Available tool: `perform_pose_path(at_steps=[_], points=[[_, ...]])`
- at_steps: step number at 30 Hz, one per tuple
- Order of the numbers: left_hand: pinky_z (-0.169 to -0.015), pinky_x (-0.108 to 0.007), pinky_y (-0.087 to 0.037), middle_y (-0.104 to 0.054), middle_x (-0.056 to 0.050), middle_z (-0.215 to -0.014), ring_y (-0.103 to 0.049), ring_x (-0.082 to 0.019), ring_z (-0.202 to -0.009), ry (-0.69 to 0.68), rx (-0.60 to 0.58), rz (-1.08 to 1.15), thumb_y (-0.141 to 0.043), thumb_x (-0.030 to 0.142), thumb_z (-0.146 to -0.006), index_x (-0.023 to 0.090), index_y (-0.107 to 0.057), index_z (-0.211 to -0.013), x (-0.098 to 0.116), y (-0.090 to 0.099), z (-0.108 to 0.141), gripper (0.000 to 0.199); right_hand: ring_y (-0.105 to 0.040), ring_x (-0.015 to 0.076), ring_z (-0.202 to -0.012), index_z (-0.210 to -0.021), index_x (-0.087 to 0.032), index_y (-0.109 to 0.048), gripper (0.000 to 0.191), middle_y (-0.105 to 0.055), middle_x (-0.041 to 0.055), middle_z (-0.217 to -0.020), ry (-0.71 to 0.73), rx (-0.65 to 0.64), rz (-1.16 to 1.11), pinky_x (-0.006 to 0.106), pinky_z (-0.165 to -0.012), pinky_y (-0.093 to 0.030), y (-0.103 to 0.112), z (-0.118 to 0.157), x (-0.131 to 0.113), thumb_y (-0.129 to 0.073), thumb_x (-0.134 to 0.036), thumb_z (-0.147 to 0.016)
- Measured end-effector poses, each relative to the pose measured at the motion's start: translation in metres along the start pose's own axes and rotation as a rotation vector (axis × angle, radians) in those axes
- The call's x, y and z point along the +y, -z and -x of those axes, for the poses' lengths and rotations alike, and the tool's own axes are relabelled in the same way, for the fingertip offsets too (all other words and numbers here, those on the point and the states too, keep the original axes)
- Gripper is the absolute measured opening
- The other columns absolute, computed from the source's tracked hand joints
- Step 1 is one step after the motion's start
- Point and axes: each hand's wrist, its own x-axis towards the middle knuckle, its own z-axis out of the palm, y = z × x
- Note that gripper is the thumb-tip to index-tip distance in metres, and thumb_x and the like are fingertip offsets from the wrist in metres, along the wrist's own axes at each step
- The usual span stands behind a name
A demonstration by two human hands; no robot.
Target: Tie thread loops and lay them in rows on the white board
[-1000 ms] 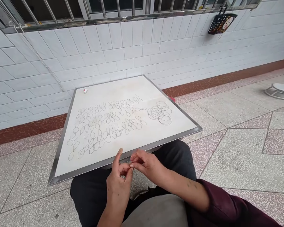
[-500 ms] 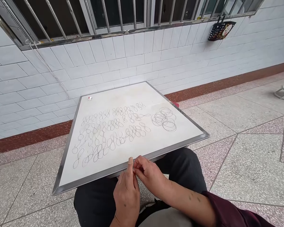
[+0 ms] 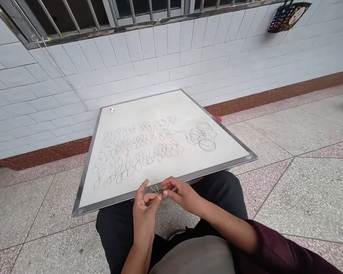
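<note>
Between my hands, just past the near edge of a white table [image 3: 148, 99], is a thin wire loop [image 3: 154, 189]. My left hand [image 3: 145, 201] pinches it between thumb and a bent finger, with its index finger raised. From the right, my right hand [image 3: 181, 194] closes thumb and fingertips near the loop's other part; the exact contact is too fine to make out. Rows of thin wires twisted into figure-eights [image 3: 137, 142] lie across the tabletop. To their right sits a heap of round wire loops [image 3: 201, 137], overlapping each other.
A small white and red object [image 3: 112, 110] lies at the table's far left corner. Behind stands a white tiled wall [image 3: 165, 64] with a barred window [image 3: 117, 23]. A patterned bag [image 3: 288, 17] hangs at the upper right. My knees are under the table's metal edge.
My hands have come slightly apart, and a wire loop now shows between them. The left hand has turned, its index finger leaning left. The camera view has tilted down.
</note>
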Motion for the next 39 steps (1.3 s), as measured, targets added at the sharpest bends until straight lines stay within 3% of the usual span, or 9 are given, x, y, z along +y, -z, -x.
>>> perform_pose_path(at_steps=[4,8,14,23,39], points=[[-0.079,-0.029,-0.049,-0.069,0.004,-0.072,-0.063,-0.014,-0.074,-0.024,0.004,0.110,-0.081,0.032,-0.075,0.020,-0.046,-0.143,0.004,-0.003,0.005,0.077,-0.059,0.0153,-0.077,-0.100,-0.021,-0.060,0.029,-0.065,0.0007,-0.085,-0.072,-0.111,-0.159,0.029,-0.070,-0.045,-0.005,0.010,0.000,-0.071,-0.043,-0.084],[-0.068,-0.026,-0.049,-0.067,0.006,-0.070,-0.060,-0.012,-0.065,-0.069,0.004,0.171,-0.082,0.029,-0.074,0.022,-0.045,-0.143,0.005,-0.006,0.010,0.078,-0.053,0.0122,-0.065,-0.085,-0.019,-0.056,0.039,-0.062,-0.0011,-0.073,-0.079,-0.106,-0.348,0.027,-0.063,-0.043,-0.016,0.015,-0.003,-0.068,-0.056,-0.083],[-0.066,-0.024,-0.048,-0.067,0.005,-0.072,-0.057,-0.011,-0.063,-0.087,0.029,0.187,-0.082,0.029,-0.074,0.022,-0.044,-0.144,0.008,-0.007,0.015,0.080,-0.049,0.0106,-0.062,-0.080,-0.018,-0.055,0.048,-0.061,-0.0010,-0.072,-0.055,-0.098,-0.391,0.027,-0.062,-0.042,-0.022,0.019,-0.010,-0.068,-0.064,-0.079],[-0.073,-0.026,-0.050,-0.071,0.004,-0.076,-0.064,-0.013,-0.073,0.009,0.019,0.281,-0.085,0.027,-0.068,0.022,-0.043,-0.145,0.010,-0.006,0.013,0.088,-0.051,0.0102,-0.063,-0.082,-0.018,-0.059,0.046,-0.062,-0.0015,-0.074,-0.066,-0.087,-0.450,0.027,-0.064,-0.043,-0.024,0.016,-0.009,-0.070,-0.063,-0.077],[-0.079,-0.028,-0.050,-0.069,0.002,-0.080,-0.059,-0.012,-0.071,0.023,-0.048,0.193,-0.078,0.034,-0.079,0.022,-0.048,-0.142,0.017,0.001,0.011,0.071,-0.053,0.0120,-0.067,-0.082,-0.019,-0.062,0.037,-0.063,-0.0005,-0.075,0.011,-0.037,-0.362,0.028,-0.067,-0.044,-0.022,0.012,-0.002,-0.067,-0.055,-0.084]])
